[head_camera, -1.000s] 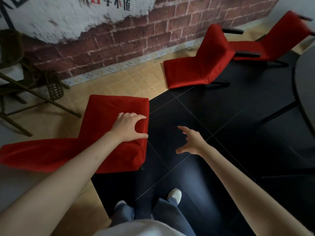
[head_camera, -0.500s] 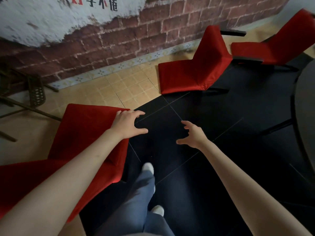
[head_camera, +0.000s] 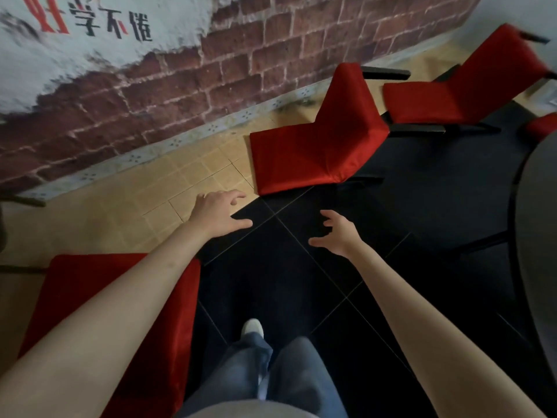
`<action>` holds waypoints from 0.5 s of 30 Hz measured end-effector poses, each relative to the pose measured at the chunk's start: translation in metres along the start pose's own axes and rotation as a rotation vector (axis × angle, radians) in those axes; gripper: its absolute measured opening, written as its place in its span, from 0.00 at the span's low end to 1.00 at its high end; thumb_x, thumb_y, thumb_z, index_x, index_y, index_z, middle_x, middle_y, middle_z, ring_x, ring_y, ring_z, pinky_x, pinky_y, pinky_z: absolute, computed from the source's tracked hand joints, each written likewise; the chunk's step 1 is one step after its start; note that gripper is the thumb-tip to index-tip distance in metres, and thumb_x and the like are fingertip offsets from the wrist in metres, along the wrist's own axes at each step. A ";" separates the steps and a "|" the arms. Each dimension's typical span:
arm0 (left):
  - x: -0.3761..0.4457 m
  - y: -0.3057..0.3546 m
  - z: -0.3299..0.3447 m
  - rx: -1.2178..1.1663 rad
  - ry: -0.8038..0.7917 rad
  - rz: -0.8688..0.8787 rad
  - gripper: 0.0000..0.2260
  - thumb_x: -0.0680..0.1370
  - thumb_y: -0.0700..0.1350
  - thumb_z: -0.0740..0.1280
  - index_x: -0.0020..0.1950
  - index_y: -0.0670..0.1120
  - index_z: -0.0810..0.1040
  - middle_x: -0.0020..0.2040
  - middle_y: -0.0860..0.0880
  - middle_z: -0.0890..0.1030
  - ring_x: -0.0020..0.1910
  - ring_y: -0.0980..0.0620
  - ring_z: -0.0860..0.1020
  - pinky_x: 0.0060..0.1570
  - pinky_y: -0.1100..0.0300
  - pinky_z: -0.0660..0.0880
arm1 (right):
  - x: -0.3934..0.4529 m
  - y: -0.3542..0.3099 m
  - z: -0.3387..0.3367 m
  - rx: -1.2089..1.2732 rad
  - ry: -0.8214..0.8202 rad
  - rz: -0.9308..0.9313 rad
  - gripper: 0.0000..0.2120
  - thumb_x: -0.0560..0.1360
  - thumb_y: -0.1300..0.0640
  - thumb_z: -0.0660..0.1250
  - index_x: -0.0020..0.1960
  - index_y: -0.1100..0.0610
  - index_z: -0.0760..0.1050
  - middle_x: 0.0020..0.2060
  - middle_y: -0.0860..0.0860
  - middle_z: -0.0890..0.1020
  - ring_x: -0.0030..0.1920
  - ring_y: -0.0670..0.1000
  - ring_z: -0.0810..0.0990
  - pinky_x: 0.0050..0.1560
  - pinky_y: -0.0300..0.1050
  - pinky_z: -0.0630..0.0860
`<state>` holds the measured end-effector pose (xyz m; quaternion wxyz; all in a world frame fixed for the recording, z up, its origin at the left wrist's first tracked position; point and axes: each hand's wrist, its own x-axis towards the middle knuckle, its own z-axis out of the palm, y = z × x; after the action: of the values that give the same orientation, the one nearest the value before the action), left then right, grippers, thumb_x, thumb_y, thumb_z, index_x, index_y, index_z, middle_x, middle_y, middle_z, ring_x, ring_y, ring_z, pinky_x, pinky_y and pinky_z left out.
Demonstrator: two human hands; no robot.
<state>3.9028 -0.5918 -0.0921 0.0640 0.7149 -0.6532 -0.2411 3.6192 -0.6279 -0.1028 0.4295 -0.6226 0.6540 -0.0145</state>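
left hand (head_camera: 218,214): loose, empty | right hand (head_camera: 337,233): loose, empty | chair (head_camera: 313,152): just ahead of both hands, untouched | near chair (head_camera: 99,279): under left forearm

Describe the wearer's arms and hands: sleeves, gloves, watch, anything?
Left hand and right hand are bare: no gloves, rings or watch visible. Left forearm and right forearm are uncovered to the frame's edge, with no sleeves or markings. Below them: blue jeans and a white shoe.

You face a brick wall (head_camera: 271,55) with patchy white plaster (head_camera: 96,58); tan floor tiles (head_camera: 187,176) meet black tiles (head_camera: 376,212) beside a dark table (head_camera: 539,236).
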 end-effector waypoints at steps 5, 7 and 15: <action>0.093 0.012 -0.010 -0.033 -0.042 -0.032 0.31 0.70 0.62 0.72 0.70 0.55 0.70 0.61 0.52 0.78 0.61 0.50 0.76 0.67 0.47 0.65 | 0.072 -0.011 -0.038 0.057 0.032 0.032 0.42 0.69 0.54 0.78 0.77 0.53 0.60 0.68 0.56 0.72 0.63 0.56 0.75 0.60 0.49 0.75; 0.133 0.017 -0.010 -0.047 -0.046 -0.052 0.31 0.70 0.62 0.72 0.70 0.55 0.70 0.61 0.52 0.78 0.61 0.50 0.76 0.67 0.47 0.65 | 0.107 -0.015 -0.053 0.069 0.028 0.034 0.42 0.69 0.54 0.78 0.76 0.53 0.60 0.67 0.56 0.73 0.63 0.56 0.75 0.57 0.46 0.75; 0.279 0.037 -0.005 -0.104 -0.099 -0.180 0.30 0.70 0.61 0.73 0.69 0.55 0.70 0.61 0.52 0.78 0.61 0.49 0.75 0.66 0.47 0.66 | 0.256 -0.024 -0.120 0.086 -0.030 0.081 0.42 0.70 0.53 0.77 0.77 0.55 0.59 0.68 0.57 0.73 0.65 0.57 0.74 0.53 0.44 0.73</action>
<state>3.8798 -0.8676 -0.1449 0.0470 0.7535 -0.5754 -0.3145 3.6058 -0.9068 -0.1528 0.4658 -0.5765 0.6711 -0.0159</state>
